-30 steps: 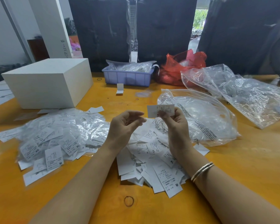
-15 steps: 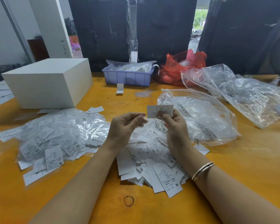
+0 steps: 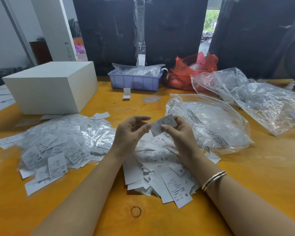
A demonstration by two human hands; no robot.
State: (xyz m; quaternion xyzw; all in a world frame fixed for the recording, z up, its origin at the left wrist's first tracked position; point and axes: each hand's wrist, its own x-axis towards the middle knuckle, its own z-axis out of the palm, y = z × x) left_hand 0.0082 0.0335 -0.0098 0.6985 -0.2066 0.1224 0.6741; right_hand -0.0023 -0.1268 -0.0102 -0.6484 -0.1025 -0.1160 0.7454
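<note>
My right hand [image 3: 182, 138] pinches a small white size label [image 3: 165, 122] between thumb and fingers, tilted, above the table. My left hand [image 3: 128, 135] is beside it with curled fingers. Its thumb tip meets the label's left edge, and it seems to hold a thin clear sleeve [image 3: 140, 124] that is barely visible. Under both hands lies a heap of loose white labels [image 3: 160, 167] marked XS, S, M, XL. To the left spreads a pile of labels in clear sleeves [image 3: 63, 138].
On the orange table [image 3: 262, 167] a white box [image 3: 53, 86] stands back left and a blue tray [image 3: 134, 80] back centre. A red bag [image 3: 191, 70] and crumpled clear bags [image 3: 262, 99] lie back right. A large clear zip bag [image 3: 211, 126] sits right of my hands, a rubber band [image 3: 136, 211] near the front.
The label has tilted and dropped toward my left hand, whose fingers have spread a little. Its left edge now reaches my left thumb.
</note>
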